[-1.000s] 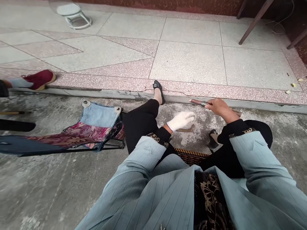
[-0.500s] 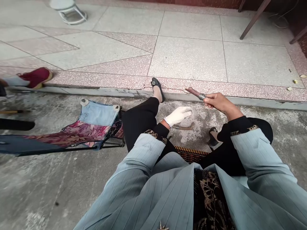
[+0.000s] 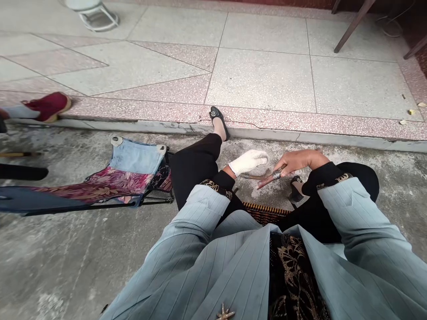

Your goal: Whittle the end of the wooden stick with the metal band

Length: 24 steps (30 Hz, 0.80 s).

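Observation:
My right hand (image 3: 296, 161) is closed around a short wooden stick with wire wound round it (image 3: 268, 180). The stick's bare end points down and to the left, over the ground between my feet. My left hand (image 3: 248, 162), in a white knitted glove, is held just to its left with the fingers curled together. What the gloved fingers hold, if anything, is hidden. Below the glove shows a second, curved brown stick (image 3: 251, 177); whether it lies on the ground or touches my hand I cannot tell.
A folding chair with denim and flowered cloth (image 3: 110, 182) stands at my left. The tiled step's edge (image 3: 253, 131) runs across in front. Another person's red shoe (image 3: 53, 106) rests on it. A white stool (image 3: 98, 18) is farther back. I sit on a woven seat (image 3: 267, 212).
My right hand has come down and a little to the left with the wire-wound stick, which has swung from pointing up and left to down and left. My gloved left hand has barely moved.

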Available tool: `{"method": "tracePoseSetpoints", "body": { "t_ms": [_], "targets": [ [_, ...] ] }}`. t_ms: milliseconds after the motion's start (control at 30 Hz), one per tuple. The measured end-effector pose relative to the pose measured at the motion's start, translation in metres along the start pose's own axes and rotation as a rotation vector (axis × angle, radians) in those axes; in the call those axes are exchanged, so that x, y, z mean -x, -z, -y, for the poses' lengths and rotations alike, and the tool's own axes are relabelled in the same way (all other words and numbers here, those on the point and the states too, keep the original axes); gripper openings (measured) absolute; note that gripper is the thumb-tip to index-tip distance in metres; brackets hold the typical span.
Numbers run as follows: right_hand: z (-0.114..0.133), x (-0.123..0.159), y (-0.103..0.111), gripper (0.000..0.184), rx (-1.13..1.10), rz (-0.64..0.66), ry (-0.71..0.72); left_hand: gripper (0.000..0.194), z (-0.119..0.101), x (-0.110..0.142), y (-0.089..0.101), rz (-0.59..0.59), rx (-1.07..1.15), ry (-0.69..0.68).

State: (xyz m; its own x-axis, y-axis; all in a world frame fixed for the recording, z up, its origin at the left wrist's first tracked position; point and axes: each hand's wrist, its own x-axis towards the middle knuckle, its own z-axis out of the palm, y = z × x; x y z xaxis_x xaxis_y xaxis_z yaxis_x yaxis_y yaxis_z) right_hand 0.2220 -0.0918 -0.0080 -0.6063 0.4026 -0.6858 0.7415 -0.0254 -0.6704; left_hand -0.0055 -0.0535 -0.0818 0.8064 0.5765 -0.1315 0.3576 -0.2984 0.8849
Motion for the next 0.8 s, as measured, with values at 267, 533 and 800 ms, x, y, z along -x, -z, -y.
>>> {"method": "tracePoseSetpoints", "body": {
  "t_ms": [267,533,800],
  "targets": [
    [-0.010,0.011,0.014,0.057,-0.325,-0.538,0.008,0.038,0.005,-0.006,-0.006,-0.091,0.129,0.077],
    [-0.011,-0.016,0.008,0.040,0.121,-0.909,-0.224,0.034,0.001,-0.005,-0.023,0.037,0.184,0.056],
    [0.007,-0.019,-0.005,0.022,0.420,-0.316,-0.356,0.033,-0.009,0.003,-0.005,0.008,0.106,0.011]
  ]
}}
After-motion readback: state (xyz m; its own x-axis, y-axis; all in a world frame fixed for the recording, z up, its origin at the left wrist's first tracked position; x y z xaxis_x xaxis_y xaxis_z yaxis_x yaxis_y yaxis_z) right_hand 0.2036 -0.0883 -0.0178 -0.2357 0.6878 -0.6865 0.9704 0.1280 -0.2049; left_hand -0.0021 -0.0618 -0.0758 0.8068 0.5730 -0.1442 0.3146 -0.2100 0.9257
